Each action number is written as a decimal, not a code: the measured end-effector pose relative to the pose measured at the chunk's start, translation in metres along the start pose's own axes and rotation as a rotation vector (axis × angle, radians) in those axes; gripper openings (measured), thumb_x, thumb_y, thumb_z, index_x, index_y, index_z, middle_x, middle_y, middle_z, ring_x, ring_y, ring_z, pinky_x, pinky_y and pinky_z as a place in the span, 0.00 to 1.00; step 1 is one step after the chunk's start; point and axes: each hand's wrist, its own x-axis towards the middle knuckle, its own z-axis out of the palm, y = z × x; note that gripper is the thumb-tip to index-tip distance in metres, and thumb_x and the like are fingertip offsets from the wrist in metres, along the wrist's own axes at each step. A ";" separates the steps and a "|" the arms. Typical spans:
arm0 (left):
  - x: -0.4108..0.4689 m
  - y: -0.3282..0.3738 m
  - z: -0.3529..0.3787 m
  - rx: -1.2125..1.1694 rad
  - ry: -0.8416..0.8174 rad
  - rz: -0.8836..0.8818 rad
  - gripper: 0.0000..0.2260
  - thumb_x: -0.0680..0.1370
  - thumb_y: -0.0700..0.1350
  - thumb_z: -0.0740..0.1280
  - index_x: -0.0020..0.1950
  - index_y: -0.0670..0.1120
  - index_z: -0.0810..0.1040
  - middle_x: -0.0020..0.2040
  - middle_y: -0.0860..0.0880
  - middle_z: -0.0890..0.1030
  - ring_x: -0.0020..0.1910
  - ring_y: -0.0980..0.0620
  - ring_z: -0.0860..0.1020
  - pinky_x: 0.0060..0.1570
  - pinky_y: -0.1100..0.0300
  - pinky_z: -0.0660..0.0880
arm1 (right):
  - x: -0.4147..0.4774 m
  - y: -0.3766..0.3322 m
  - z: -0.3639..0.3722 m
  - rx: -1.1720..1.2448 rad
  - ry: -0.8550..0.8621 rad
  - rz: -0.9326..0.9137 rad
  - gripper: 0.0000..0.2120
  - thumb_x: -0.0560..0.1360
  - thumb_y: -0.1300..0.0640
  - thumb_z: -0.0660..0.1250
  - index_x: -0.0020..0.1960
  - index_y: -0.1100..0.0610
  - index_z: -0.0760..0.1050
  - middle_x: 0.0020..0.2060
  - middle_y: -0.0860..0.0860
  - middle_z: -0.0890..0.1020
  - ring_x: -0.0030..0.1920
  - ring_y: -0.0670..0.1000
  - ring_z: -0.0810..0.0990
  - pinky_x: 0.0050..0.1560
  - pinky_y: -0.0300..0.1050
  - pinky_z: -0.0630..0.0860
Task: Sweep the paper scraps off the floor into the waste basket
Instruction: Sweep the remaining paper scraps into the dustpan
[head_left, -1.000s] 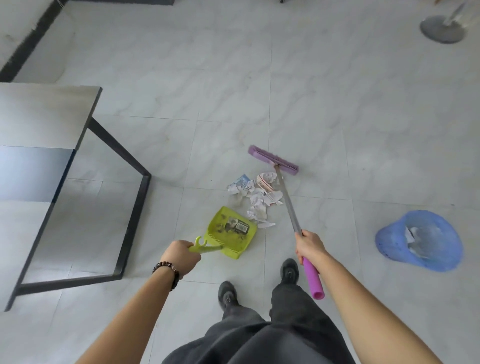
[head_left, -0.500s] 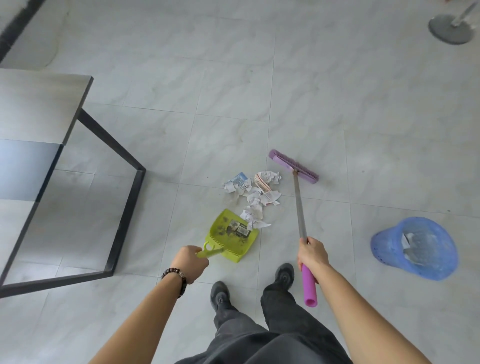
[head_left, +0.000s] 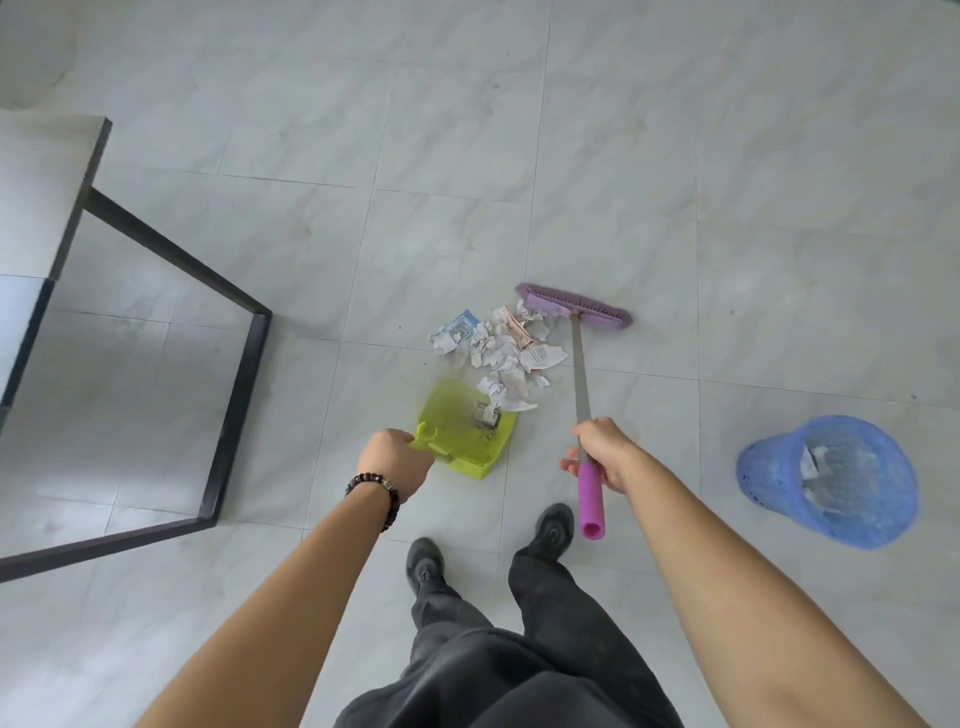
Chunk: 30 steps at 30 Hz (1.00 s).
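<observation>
Here the floor (head_left: 727, 156) is pale grey marbled tile with thin dark joints, and it fills nearly the whole view. At the far left stands a table (head_left: 41, 171) with a light top and a black metal frame (head_left: 234, 405) whose bars run along the tiles. To its right the person's left hand (head_left: 395, 460), with a dark bead bracelet (head_left: 382, 491) at the wrist, is curled round the handle of a lime-green dustpan (head_left: 457, 421). The pan rests on the floor with its open edge towards the litter, and a few small bits already lie inside it. Just beyond that edge are the paper scraps (head_left: 501, 353), a loose heap of crumpled white pieces, some printed, one with a blue patch and one with red stripes; the nearest ones touch the lip of the pan. Behind the heap and touching its far side is the purple head of a broom (head_left: 574, 306), from which a thin metal shaft slants back towards the person. The right hand (head_left: 605, 454) is closed round that shaft just where the pink foam grip (head_left: 591, 501) begins, and the grip sticks out below the fist. Two dark shoes (head_left: 426, 564) and dark trousers show at the bottom. Well apart to the right sits the blue mesh waste basket (head_left: 763, 467), its mouth facing the camera, with some white paper inside.
</observation>
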 end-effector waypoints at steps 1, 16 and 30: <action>0.000 0.001 0.002 0.007 0.005 -0.003 0.04 0.69 0.38 0.62 0.35 0.45 0.70 0.27 0.48 0.62 0.27 0.47 0.58 0.28 0.62 0.57 | 0.000 0.001 0.001 -0.033 0.032 0.006 0.13 0.78 0.60 0.52 0.61 0.60 0.67 0.36 0.59 0.79 0.26 0.53 0.76 0.28 0.42 0.72; -0.002 -0.021 -0.011 0.023 -0.016 -0.006 0.07 0.68 0.37 0.62 0.31 0.45 0.66 0.26 0.47 0.64 0.25 0.48 0.61 0.27 0.64 0.59 | -0.077 0.084 0.001 -0.147 -0.162 0.197 0.07 0.73 0.66 0.54 0.45 0.64 0.71 0.30 0.56 0.74 0.26 0.51 0.73 0.26 0.41 0.72; 0.007 0.011 -0.021 0.149 -0.059 0.114 0.06 0.69 0.41 0.63 0.34 0.45 0.67 0.30 0.45 0.67 0.29 0.47 0.64 0.30 0.59 0.65 | -0.048 0.056 -0.019 -0.349 0.121 -0.078 0.11 0.75 0.68 0.54 0.52 0.64 0.72 0.30 0.58 0.74 0.26 0.54 0.71 0.27 0.45 0.67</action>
